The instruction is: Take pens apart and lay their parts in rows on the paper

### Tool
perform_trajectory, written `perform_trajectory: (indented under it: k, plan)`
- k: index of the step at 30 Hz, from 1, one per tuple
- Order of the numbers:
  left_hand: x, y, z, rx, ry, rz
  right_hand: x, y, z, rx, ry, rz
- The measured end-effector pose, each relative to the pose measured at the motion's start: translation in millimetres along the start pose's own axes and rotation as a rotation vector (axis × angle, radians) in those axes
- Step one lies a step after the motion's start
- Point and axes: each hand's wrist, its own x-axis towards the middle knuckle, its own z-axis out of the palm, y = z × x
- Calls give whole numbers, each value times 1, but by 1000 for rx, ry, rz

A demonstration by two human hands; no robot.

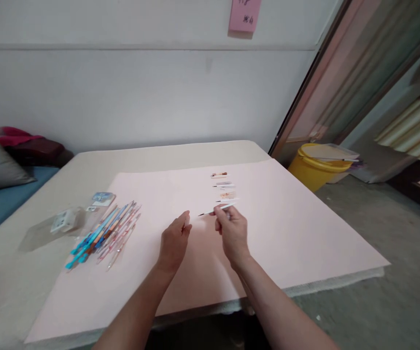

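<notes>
We hold a thin, white, pen-like stick (210,212) in our right hand (233,232), dark tip pointing left.

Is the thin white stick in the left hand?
No, the right hand pinches the white stick, whose dark end points toward the left hand.

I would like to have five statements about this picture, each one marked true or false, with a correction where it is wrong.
1. The right hand holds a pen. True.
2. This pen points away from the left hand. False: it points towards the left hand.
3. The pile of pens lies to the left of both hands. True.
4. The yellow bucket stands on the table. False: the bucket is beside the table, on its right.
5. The note on the wall is pink. True.
</notes>
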Motion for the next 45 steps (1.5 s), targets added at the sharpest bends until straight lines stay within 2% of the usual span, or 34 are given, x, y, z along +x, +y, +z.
perform_trajectory:
  k: [2, 6, 18, 31, 40, 45]
  plan:
    - [0, -3, 0, 38, -2, 31, 1, -8, -7, -14, 9, -70]
    - [1, -3, 0, 129, -25, 81, 1, -13, -11, -48, -59, -68]
    - [0, -1, 2, 224, -71, 153, 1, -7, -4, -93, -104, -60]
    - [0, -9, 6, 306, -70, 227, -1, 0, -1, -286, -157, -199]
    - [1, -6, 0, 277, -99, 215, 2, 4, -2, -328, -114, -108]
    - [3, -5, -1, 284, -149, 195, 5, 2, -2, -370, -65, -137]
